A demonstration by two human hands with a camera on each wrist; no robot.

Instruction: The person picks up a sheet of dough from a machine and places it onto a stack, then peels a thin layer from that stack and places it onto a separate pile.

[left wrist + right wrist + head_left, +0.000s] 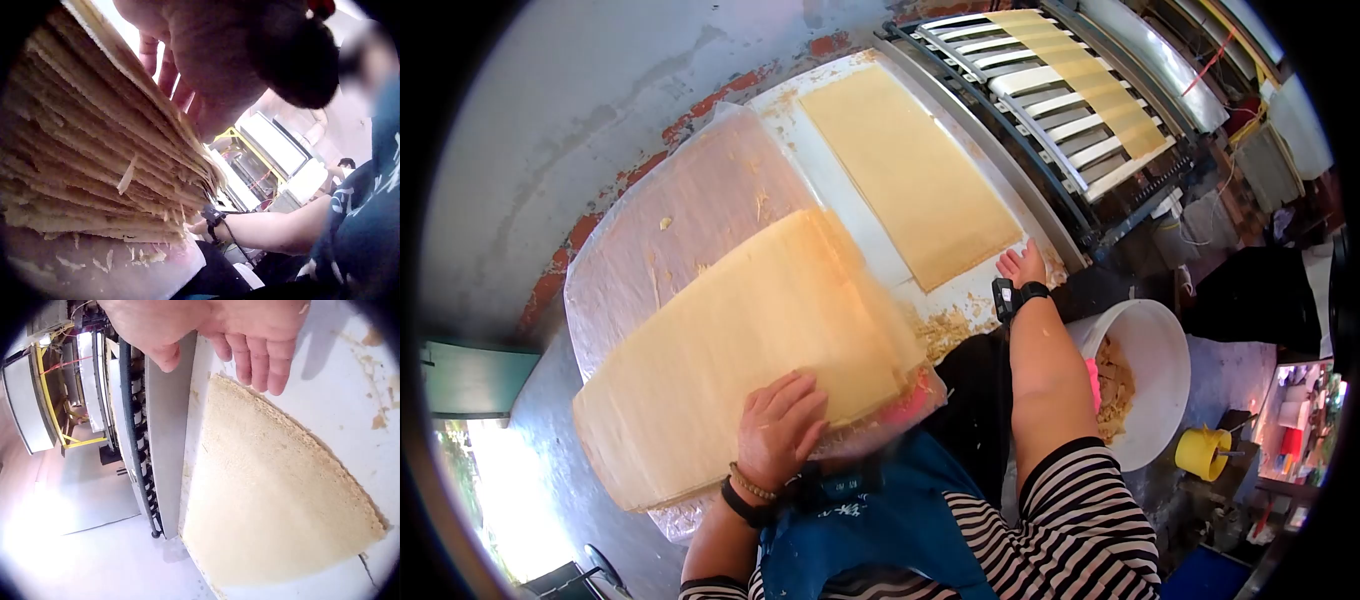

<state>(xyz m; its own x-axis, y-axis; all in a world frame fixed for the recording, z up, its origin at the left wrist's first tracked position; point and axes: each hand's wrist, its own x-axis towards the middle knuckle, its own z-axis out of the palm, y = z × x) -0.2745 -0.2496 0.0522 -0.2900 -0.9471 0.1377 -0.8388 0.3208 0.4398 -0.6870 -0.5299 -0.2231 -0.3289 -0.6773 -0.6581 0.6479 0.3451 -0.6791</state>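
Observation:
My left hand (778, 425) rests flat on a thick stack of thin yellowish sheets (720, 370), close to its near edge. In the left wrist view the ragged, layered edges of the stack (94, 144) fill the left side, with the hand's fingers (167, 75) over the top. Plastic wrap (660, 210) lies under the stack. My right hand (1023, 265), palm partly turned up and fingers extended, is by the near right corner of another yellowish sheet pile (920, 180) on the white tabletop (855, 215). In the right wrist view nothing lies in its fingers (259, 359).
Beyond the table's right edge stands a slatted conveyor machine (1050, 132) carrying a long yellowish strip (1090, 85). A white bucket (1155, 385) with scraps stands to my right, beside a yellow pail (1203, 453). Crumbs (950, 328) litter the table's near edge. A peeling wall (540, 150) borders the left.

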